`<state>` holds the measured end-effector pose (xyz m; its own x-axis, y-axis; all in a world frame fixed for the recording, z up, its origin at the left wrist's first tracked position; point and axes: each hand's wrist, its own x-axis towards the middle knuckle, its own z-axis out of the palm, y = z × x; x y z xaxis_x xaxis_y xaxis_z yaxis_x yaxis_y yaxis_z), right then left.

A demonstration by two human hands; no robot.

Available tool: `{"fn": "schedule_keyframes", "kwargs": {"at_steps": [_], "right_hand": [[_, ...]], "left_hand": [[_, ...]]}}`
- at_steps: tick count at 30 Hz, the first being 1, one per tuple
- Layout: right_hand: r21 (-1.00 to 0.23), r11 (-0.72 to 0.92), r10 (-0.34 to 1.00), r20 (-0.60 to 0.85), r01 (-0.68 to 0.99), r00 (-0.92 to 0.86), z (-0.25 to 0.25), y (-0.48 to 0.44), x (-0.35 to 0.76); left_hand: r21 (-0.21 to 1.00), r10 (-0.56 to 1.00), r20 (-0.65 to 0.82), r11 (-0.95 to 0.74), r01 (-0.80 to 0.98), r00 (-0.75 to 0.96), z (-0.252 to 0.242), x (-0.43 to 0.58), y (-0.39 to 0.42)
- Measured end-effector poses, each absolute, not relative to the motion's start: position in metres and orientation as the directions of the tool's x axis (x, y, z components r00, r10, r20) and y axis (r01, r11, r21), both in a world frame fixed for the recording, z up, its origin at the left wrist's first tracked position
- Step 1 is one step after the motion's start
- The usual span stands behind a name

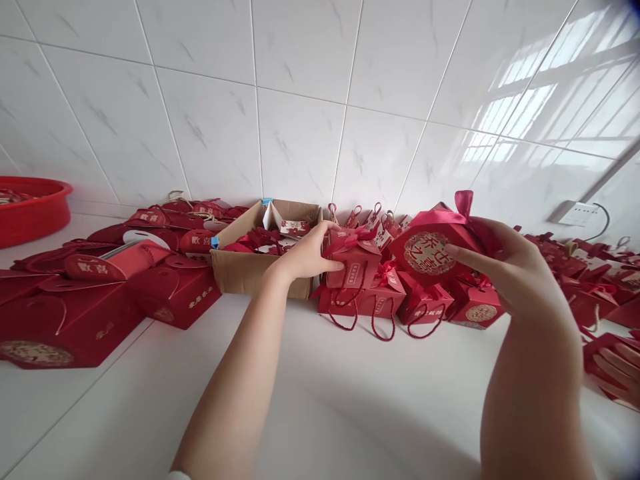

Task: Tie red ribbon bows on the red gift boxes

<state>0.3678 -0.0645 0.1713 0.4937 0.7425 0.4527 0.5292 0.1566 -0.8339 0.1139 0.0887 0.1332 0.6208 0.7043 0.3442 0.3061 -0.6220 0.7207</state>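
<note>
My left hand (313, 257) is closed around the side of a small red gift box (356, 270) with a ribbon on top. That box sits over other red boxes with rope handles (385, 300). My right hand (510, 267) grips a larger red gift box (427, 253), tilted and raised above the row. It has a gold round emblem on its face and a shiny ribbon bow. Beneath it stand a ribboned red box (425, 300) and a red box with a gold emblem (480, 303). My right fingers behind the raised box are partly hidden.
An open cardboard box (240, 270) with red packets stands left of centre. Several red boxes (175, 290) are piled farther left, beside a red basin (35, 210). Another person's hand (620, 367) rests by a red box at the right edge. A tiled wall (300, 120) runs behind.
</note>
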Motion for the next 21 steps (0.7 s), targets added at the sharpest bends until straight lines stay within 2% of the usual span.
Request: {"fn": "schedule_keyframes", "kwargs": {"at_steps": [4, 7, 11, 14, 16, 21], "right_hand": [[-0.866, 0.192, 0.702, 0.450, 0.461, 0.552, 0.168, -0.056, 0.367], [-0.855, 0.248, 0.718, 0.477, 0.455, 0.506, 0.162, -0.048, 0.373], [-0.817, 0.404, 0.816, 0.525, 0.413, 0.241, 0.145, -0.029, 0.391], [-0.819, 0.330, 0.923, 0.385, 0.470, 0.023, 0.129, -0.013, 0.404], [-0.824, 0.281, 0.952, 0.303, 0.492, -0.036, 0.121, -0.007, 0.409], [-0.850, 0.303, 0.950, 0.303, 0.430, -0.070, 0.117, -0.008, 0.415]], "left_hand": [[0.736, 0.699, 0.364, -0.621, 0.269, 0.616, 0.135, 0.112, 0.089], [0.751, 0.709, 0.323, -0.595, 0.287, 0.626, 0.135, 0.111, 0.089], [0.733, 0.690, 0.280, -0.602, 0.316, 0.667, 0.135, 0.110, 0.088], [0.718, 0.680, 0.286, -0.619, 0.319, 0.675, 0.135, 0.110, 0.088], [0.713, 0.683, 0.279, -0.619, 0.331, 0.675, 0.135, 0.110, 0.088], [0.711, 0.681, 0.271, -0.618, 0.336, 0.680, 0.134, 0.110, 0.089]]}}
